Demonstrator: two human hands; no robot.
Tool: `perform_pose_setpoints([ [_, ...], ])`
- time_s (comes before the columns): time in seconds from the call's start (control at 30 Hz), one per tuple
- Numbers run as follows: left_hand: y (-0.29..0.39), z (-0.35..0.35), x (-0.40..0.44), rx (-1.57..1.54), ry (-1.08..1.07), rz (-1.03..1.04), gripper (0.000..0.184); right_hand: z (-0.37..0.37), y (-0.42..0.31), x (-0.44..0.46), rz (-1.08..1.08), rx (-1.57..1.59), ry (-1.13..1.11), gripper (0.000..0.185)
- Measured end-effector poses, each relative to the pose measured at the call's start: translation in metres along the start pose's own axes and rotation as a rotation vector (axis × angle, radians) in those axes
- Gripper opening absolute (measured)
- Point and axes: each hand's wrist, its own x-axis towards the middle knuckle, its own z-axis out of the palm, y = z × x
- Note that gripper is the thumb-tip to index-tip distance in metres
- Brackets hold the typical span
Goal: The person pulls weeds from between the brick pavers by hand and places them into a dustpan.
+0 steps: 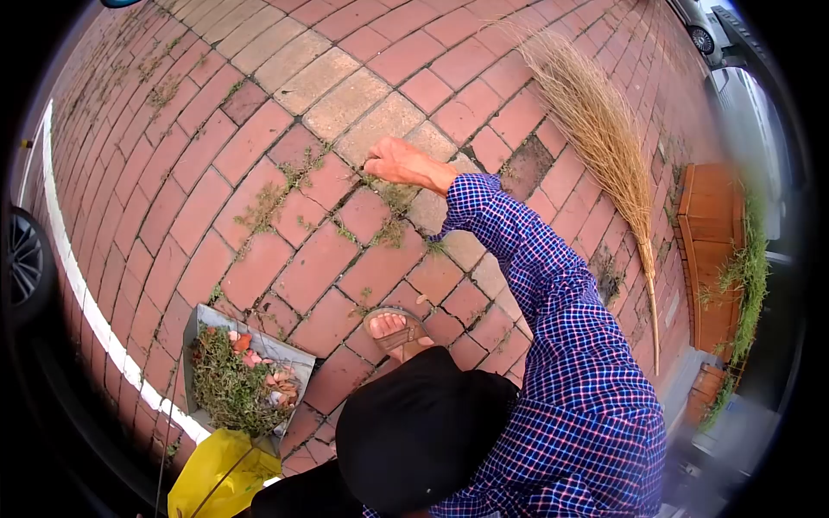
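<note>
My right hand reaches out over the brick paving with its fingers closed. Whatever they hold, if anything, is hidden. Just below it, small green weeds grow in the joints between the bricks, and another weed patch lies to its left. A metal dustpan rests on the ground at lower left, heaped with pulled weeds and some reddish dry leaves. My left hand is out of view.
A long straw broom lies on the bricks to the right. Beyond it stands a wooden planter with green plants. At lower left are a yellow bag, a white painted line and a car wheel. My sandalled foot is near centre.
</note>
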Motion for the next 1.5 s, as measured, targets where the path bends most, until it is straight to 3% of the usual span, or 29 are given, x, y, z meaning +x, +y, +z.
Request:
perform_pose_setpoints([
  [0.1,0.004,0.001,-0.002,0.000,0.008,-0.013,0.039,-0.057,0.011,-0.027,0.070,0.090,0.157,0.041],
  [0.2,-0.003,0.002,-0.002,-0.036,0.013,-0.012,0.037,-0.054,0.033,-0.052,0.070,0.077,0.202,0.044],
  [0.37,-0.002,-0.001,-0.003,-0.092,0.015,0.004,0.031,0.051,-0.001,-0.082,-0.013,-0.132,0.198,0.033],
  [0.47,-0.008,-0.003,-0.004,-0.105,-0.003,0.028,0.030,0.125,-0.007,-0.063,-0.105,-0.358,0.388,0.023],
  [0.63,-0.007,-0.011,-0.008,0.009,-0.022,0.086,0.027,0.147,0.019,-0.069,-0.051,-0.535,0.484,0.013],
  [0.73,-0.007,-0.008,-0.009,-0.022,0.007,0.065,0.027,0.137,0.024,-0.080,0.043,-0.481,0.436,0.013],
  [0.87,-0.011,-0.002,-0.007,-0.048,0.042,0.059,0.027,0.123,0.021,-0.069,0.318,-0.355,0.264,0.040],
  [1.0,-0.014,-0.002,-0.008,-0.026,0.073,0.101,0.032,0.103,0.006,-0.053,0.361,-0.418,-0.009,0.037],
  [1.07,-0.098,0.010,-0.022,0.026,-0.060,0.051,0.024,0.105,0.009,-0.044,0.362,-0.447,-0.041,0.035],
  [1.1,-0.129,0.013,-0.031,0.066,-0.191,0.012,0.041,0.109,0.012,-0.041,0.376,-0.470,-0.066,0.033],
  [1.17,-0.117,0.012,-0.032,-0.039,-0.158,-0.048,0.035,0.106,0.003,-0.037,0.399,-0.549,-0.126,0.031],
  [1.27,-0.117,0.010,-0.028,-0.008,-0.146,0.023,0.039,0.108,0.007,-0.033,0.240,-0.772,-0.168,0.026],
  [1.37,-0.137,0.010,-0.025,0.063,-0.162,0.157,0.038,0.105,0.005,-0.026,0.286,-0.797,-0.257,0.028],
  [1.43,-0.146,0.015,-0.019,0.046,-0.170,0.093,0.030,0.099,0.002,-0.020,0.343,-0.765,-0.336,0.034],
  [1.5,-0.062,0.011,-0.009,0.021,0.023,0.158,0.024,0.093,-0.003,-0.021,0.379,-0.714,-0.386,0.035],
])
